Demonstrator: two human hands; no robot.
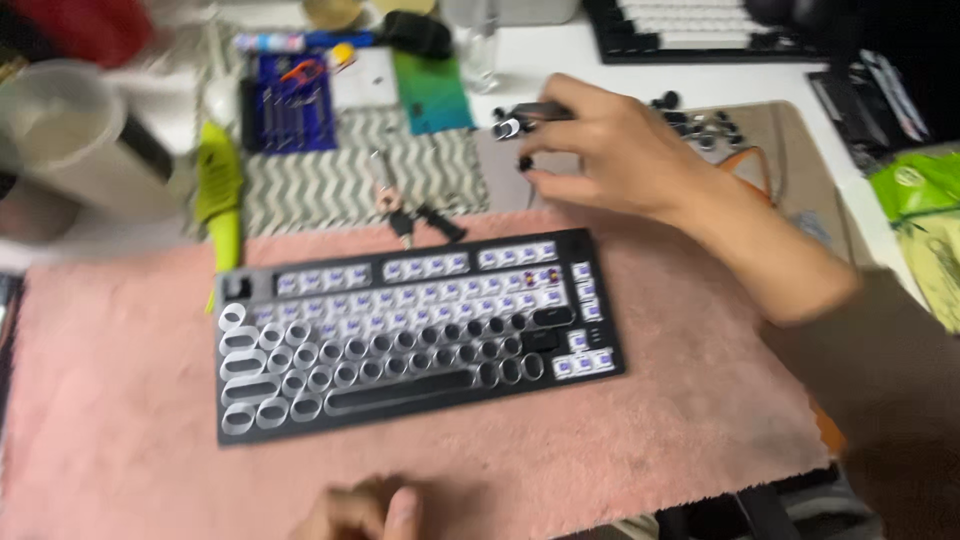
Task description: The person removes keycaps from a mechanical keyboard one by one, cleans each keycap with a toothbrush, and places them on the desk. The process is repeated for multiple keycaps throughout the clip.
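Note:
A black keyboard [410, 330] lies on a pink towel [130, 440], its upper rows showing bare switches and its lower rows carrying round keycaps. My right hand [610, 150] reaches over the keyboard's far edge to a grey mat [500, 175], its fingertips pinching a small dark keycap [524, 163] next to a silver and black keycap [508, 128]. Motion blur hides whether the keycap is lifted. My left hand [360, 512] rests at the bottom edge of the view on the towel, fingers curled, holding nothing visible.
Loose dark keycaps [700, 125] lie on a brown mat at the right. A metal tool [385, 190] and a black puller [430, 222] lie behind the keyboard. A blue tool case [290, 110], a green handle [220, 190], a white cup [70, 135] and a second keyboard [700, 25] stand further back.

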